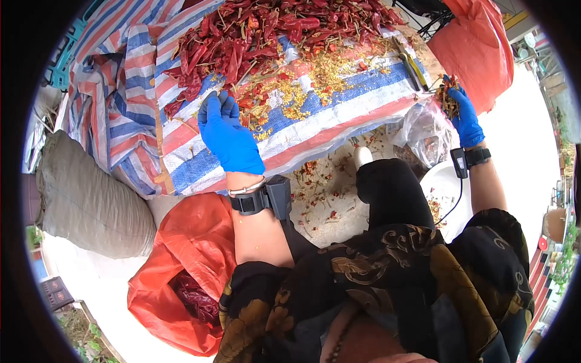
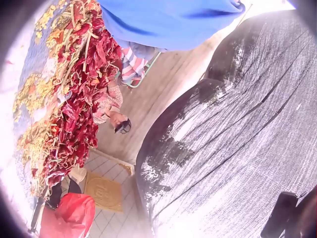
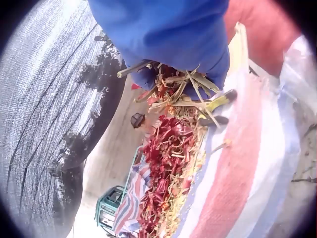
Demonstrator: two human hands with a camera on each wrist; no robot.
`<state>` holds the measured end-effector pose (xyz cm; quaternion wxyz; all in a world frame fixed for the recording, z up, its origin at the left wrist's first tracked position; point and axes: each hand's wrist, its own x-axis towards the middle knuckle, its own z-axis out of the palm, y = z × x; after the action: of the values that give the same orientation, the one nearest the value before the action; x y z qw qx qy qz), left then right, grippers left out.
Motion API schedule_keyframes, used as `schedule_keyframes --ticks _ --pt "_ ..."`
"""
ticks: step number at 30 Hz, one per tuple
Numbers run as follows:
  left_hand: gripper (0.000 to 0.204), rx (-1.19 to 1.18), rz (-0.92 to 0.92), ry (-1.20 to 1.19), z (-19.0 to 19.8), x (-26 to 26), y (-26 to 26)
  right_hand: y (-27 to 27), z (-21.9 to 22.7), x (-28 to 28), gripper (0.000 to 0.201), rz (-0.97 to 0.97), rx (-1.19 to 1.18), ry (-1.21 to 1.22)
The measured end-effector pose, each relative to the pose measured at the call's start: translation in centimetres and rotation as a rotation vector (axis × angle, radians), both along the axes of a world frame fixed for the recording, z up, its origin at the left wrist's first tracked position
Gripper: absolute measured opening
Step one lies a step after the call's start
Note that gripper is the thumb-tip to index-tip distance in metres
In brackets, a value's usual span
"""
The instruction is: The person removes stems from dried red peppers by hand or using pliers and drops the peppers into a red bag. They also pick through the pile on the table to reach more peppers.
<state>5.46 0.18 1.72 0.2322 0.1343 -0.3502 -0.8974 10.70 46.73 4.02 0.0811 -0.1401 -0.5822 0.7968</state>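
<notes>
My right hand (image 1: 469, 121), in a blue glove, grips a bunch of dried chili stems (image 3: 183, 94) mixed with red bits. It is beside the striped sheet's right edge, close to a clear plastic bag (image 1: 428, 136). My left hand (image 1: 230, 139), also gloved in blue, hovers over the near left part of the striped sheet (image 1: 327, 136), its fingers loosely bent. Beyond it lies a heap of dried red chilies (image 1: 242, 45), with yellow seeds (image 1: 293, 100) scattered in front. A cutting tool with yellow-and-black handles (image 1: 414, 69) lies near the right hand.
A red bag (image 1: 475, 48) stands at the back right. Another red bag (image 1: 181, 260) with chilies inside is at the lower left, beside a stuffed grey sack (image 1: 91, 196). A white basin (image 1: 448, 193) sits below the right hand. Stems litter the floor (image 1: 327, 199).
</notes>
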Motion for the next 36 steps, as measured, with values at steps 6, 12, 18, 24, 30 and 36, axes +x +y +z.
schedule_keyframes --ticks 6,12,18,24,30,36 --pt "0.010 -0.017 -0.008 -0.008 -0.2 0.1 0.6 14.9 -9.4 14.2 0.027 -0.249 0.181 -0.241" --pt "0.008 -0.040 -0.027 0.009 -0.5 0.2 0.6 19.8 -15.0 24.6 0.020 -0.155 0.464 -0.740" --pt "0.008 -0.029 -0.036 -0.009 -0.3 0.1 1.1 18.9 -12.9 20.6 0.064 -0.096 0.755 -1.028" --pt "0.009 -0.043 -0.032 -0.021 -0.2 -0.1 1.6 15.7 -9.6 6.7 0.024 -0.196 1.216 -0.543" --pt "0.010 -0.055 -0.045 -0.011 -0.4 -0.4 1.4 9.4 -5.3 -3.2 0.033 -0.181 1.060 -0.345" --pt "0.011 -0.051 -0.054 -0.009 -0.4 -0.4 2.0 0.4 -2.3 -7.5 0.059 -0.092 1.611 0.134"
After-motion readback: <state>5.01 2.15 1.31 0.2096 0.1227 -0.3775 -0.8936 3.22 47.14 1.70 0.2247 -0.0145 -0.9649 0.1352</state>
